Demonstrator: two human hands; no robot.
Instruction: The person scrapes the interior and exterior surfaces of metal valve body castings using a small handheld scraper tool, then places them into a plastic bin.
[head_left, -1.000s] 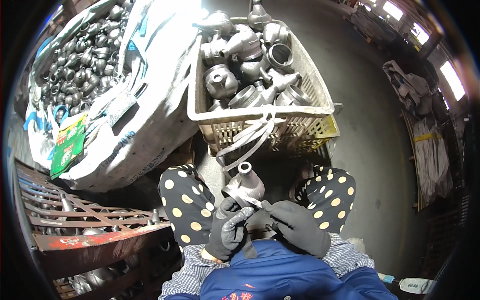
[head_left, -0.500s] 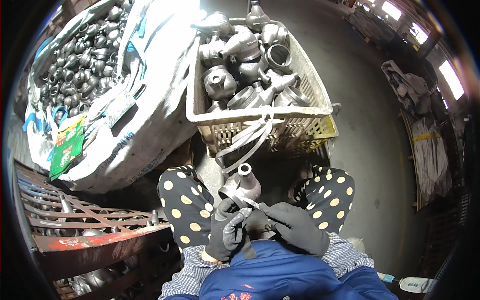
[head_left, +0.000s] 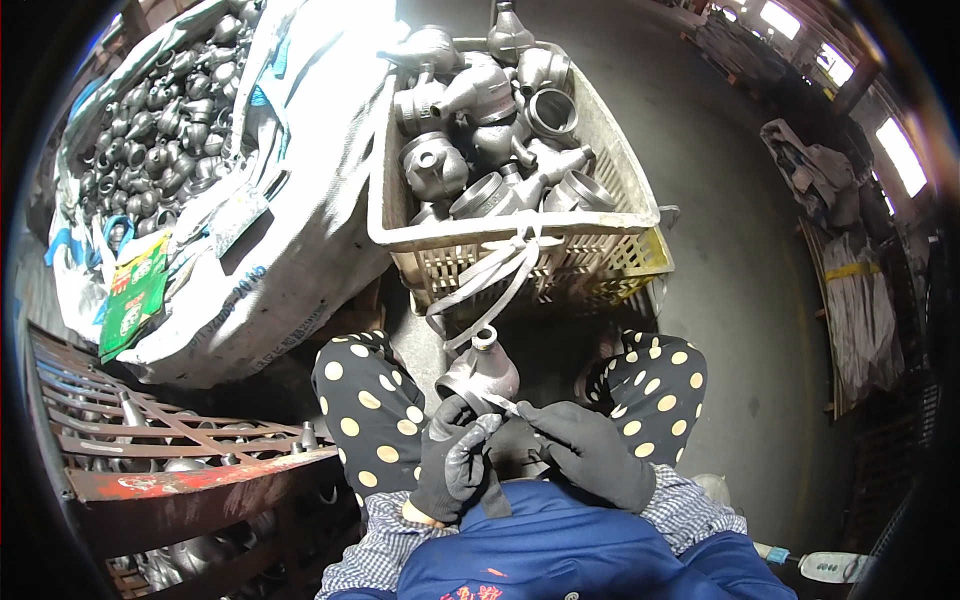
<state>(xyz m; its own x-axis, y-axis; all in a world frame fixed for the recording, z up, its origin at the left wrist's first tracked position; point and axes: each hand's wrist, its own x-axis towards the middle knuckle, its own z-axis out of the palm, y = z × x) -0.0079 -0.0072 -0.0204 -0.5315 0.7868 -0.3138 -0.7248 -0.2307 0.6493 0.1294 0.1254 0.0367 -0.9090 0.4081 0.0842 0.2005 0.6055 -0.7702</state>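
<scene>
Between my knees is a grey metal casting (head_left: 489, 372), rounded, with a short open neck pointing up and away from me and a wide rim towards my hands. My left hand (head_left: 453, 462), in a dark glove, is closed with its fingers curled at the rim's lower left; what lies inside them is hidden. My gloved right hand (head_left: 590, 450) pinches a thin, light-coloured strip-like tool (head_left: 500, 403) at its fingertips. The tool's far end reaches the casting's lower edge. Both hands are close together in front of my blue apron (head_left: 560, 545).
Ahead stands a pale plastic crate (head_left: 505, 236) full of larger castings (head_left: 437, 167), with a strap tied at its front. To the left are a big white sack (head_left: 310, 200) of small castings (head_left: 160, 140) and a rusty metal cage (head_left: 190, 482) holding more parts. Wrapped bundles (head_left: 860, 310) lie far right.
Both hands, the casting and the thin tool keep nearly the same places. The whole view has shifted very slightly.
</scene>
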